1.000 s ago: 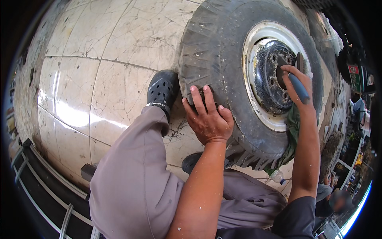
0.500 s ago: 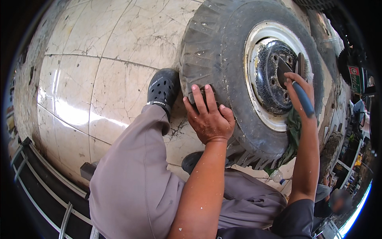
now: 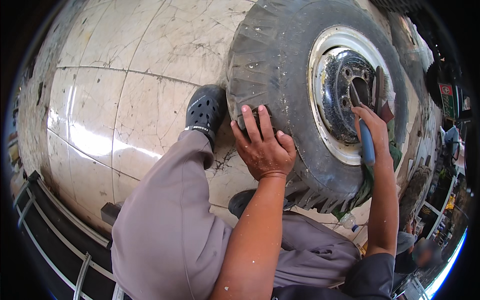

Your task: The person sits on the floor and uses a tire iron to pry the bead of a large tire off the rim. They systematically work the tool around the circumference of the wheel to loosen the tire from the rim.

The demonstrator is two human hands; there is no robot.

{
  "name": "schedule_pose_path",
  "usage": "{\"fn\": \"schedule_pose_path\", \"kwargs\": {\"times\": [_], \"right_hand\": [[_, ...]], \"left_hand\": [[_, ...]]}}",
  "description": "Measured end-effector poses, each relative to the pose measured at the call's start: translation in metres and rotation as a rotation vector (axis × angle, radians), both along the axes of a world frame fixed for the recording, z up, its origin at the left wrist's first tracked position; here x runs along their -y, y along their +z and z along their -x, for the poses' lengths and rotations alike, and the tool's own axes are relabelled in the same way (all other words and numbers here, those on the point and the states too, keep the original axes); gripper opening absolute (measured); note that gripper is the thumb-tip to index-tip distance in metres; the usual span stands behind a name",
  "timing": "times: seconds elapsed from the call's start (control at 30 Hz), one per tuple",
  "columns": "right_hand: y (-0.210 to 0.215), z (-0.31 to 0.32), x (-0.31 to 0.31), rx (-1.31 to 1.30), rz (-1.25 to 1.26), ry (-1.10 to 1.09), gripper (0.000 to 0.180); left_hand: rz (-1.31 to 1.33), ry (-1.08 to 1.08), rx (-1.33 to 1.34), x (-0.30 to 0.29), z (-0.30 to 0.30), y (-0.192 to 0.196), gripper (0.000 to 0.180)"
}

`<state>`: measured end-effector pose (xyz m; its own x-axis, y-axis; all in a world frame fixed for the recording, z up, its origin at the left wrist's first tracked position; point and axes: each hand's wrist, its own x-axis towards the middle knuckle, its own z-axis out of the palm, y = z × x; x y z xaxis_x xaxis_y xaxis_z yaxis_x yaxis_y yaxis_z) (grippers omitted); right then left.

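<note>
A large knobby tire on a white metal rim with a black hub centre lies before me. My left hand rests on the tread, fingers spread and pointing away. My right hand grips a blue-handled putty knife. Its thin blade is seen nearly edge-on and points at the rim's centre hole. Just beyond that hand is a long dark brush-like tool with pale bristles, upright against the wheel's far right side. A dark green cloth lies along the tire's lower right side.
Beside the tire stands my foot in a black clog on cracked cream tiles. A metal-railed black frame is at lower left. A clear plastic bottle lies near my right arm. Another person is at far right.
My right hand has moved slightly down and left with the putty knife. Its blade has turned from flat-on to nearly edge-on, and the handle hangs more upright. My left hand stays put.
</note>
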<state>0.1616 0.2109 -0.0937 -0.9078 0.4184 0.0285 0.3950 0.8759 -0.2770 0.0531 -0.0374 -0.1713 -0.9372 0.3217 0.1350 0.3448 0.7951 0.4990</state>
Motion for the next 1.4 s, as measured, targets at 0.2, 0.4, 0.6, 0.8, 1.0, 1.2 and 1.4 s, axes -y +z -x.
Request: {"fn": "schedule_pose_path", "kwargs": {"times": [0.2,0.4,0.6,0.8,1.0,1.2,1.4], "right_hand": [[0.003,0.005,0.012,-0.018,-0.099,0.043,0.034],[-0.019,-0.007,0.016,0.195,-0.286,0.094,0.035],[-0.021,-0.003,0.023,0.237,-0.308,0.158,0.031],[-0.021,0.008,0.029,0.205,-0.334,0.176,0.024],[-0.018,0.01,0.035,0.236,-0.315,0.165,0.026],[-0.019,0.005,0.036,0.224,-0.3,0.116,0.029],[-0.022,0.005,0.04,0.195,-0.272,0.04,0.031]], "left_hand": [[-0.03,-0.004,-0.001,0.001,0.002,-0.001,0.069],[-0.007,-0.031,-0.03,0.001,0.003,0.002,0.069],[0.006,-0.029,-0.057,0.0,0.001,0.001,0.068],[0.016,-0.035,-0.055,0.0,0.003,0.0,0.066],[0.026,-0.036,-0.05,0.001,0.002,0.001,0.066],[0.023,-0.027,-0.049,0.001,0.002,0.0,0.067],[0.022,-0.032,-0.051,0.001,0.001,-0.001,0.066]]}}
